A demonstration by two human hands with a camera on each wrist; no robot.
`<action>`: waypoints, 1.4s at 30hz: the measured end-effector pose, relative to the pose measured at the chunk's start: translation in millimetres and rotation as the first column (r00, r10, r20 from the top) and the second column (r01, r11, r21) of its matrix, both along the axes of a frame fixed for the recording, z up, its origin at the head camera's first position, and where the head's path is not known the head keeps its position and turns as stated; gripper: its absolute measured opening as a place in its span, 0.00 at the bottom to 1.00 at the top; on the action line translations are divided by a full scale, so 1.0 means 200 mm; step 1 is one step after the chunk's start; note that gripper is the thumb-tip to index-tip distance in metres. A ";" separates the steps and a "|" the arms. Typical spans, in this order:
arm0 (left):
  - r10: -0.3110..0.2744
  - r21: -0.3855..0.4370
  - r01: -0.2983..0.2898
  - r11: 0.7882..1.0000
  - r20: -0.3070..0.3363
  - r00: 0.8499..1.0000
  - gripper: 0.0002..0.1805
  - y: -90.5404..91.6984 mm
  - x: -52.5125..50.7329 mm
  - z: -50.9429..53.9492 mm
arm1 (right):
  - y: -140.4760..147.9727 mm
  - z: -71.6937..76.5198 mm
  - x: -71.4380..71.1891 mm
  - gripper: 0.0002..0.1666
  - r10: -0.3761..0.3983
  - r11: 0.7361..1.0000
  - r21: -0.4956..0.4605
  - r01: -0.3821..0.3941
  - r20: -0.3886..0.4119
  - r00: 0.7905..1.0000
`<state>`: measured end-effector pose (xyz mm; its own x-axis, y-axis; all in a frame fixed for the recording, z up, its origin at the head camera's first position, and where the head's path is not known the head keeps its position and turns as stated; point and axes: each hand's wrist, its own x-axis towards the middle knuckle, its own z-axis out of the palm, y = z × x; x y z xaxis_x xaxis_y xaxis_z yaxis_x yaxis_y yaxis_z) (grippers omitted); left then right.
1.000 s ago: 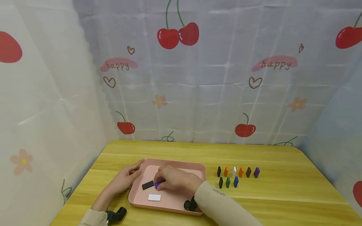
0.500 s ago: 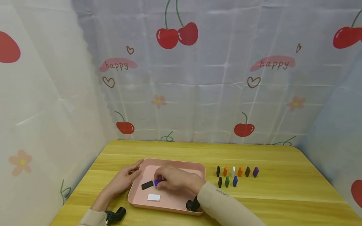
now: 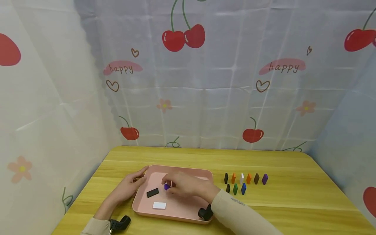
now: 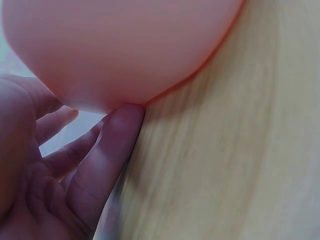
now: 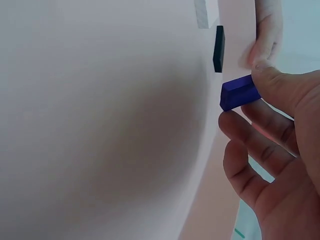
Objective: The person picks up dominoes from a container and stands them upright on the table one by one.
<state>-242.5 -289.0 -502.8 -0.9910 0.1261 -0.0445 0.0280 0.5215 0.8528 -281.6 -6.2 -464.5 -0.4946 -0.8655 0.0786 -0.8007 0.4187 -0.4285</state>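
Observation:
Over the pink tray point(image 3: 173, 217), my right hand point(image 3: 188, 184) pinches a purple domino point(image 5: 240, 93) between thumb and fingers. In the right wrist view the domino is tilted, and the remaining fingers hang loosely curled below it. A black domino point(image 3: 152, 193) lies flat in the tray just left of that hand. Nearer the front, a white domino point(image 3: 159, 205) also lies flat. My left hand point(image 3: 129, 186) rests against the tray's left side, its thumb point(image 4: 117, 150) touching the outer wall and its fingers spread along the edge.
Right of the tray, several dominoes stand upright in two rows on the wooden table point(image 3: 293, 202). The back row ends in a purple domino point(image 3: 265, 179); the front row ends in a blue domino point(image 3: 243, 189). A cherry-print curtain point(image 3: 202, 114) hangs behind.
My right hand has lifted the purple domino from beside the black one and drawn slightly right. The left hand stays against the tray.

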 end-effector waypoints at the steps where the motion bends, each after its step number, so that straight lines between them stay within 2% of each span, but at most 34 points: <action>1: 0.000 -0.003 0.000 1.000 -0.002 1.000 0.27 0.00 0.00 0.00 | 0.01 0.01 0.00 0.14 0.000 1.000 -0.002 0.000 0.002 1.000; 7: -0.006 -0.017 0.005 1.000 -0.013 1.000 0.27 0.00 0.00 0.00 | 0.05 0.05 0.03 0.14 -0.002 1.000 -0.008 0.002 0.017 1.000; 17: -0.009 -0.013 0.008 1.000 -0.014 1.000 0.28 0.00 0.00 0.00 | 0.10 0.11 0.07 0.15 0.039 0.998 -0.040 -0.038 0.013 0.999; 23: -0.011 0.012 0.011 1.000 -0.003 1.000 0.28 0.00 0.00 -0.01 | 0.17 0.14 0.11 0.15 0.007 0.999 -0.049 -0.005 0.041 0.999; 28: -0.008 -0.015 0.008 1.000 -0.012 1.000 0.28 0.00 0.00 0.00 | 0.25 0.16 0.13 0.13 -0.023 0.997 -0.076 0.029 0.082 0.996; 37: -0.007 -0.028 0.006 1.000 -0.021 1.000 0.28 0.00 0.01 0.00 | 0.36 0.12 0.16 0.14 -0.032 0.992 -0.121 0.047 0.126 0.992; 42: -0.013 -0.015 0.013 1.000 -0.014 1.000 0.28 0.01 0.00 0.00 | 0.42 0.11 0.19 0.13 -0.039 0.987 -0.146 0.066 0.180 0.983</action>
<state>-241.8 -288.0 -502.0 -0.9898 0.1387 -0.0327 0.0469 0.5335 0.8445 -243.2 78.1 -442.6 -0.5571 -0.8225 0.1143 -0.6857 0.3779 -0.6220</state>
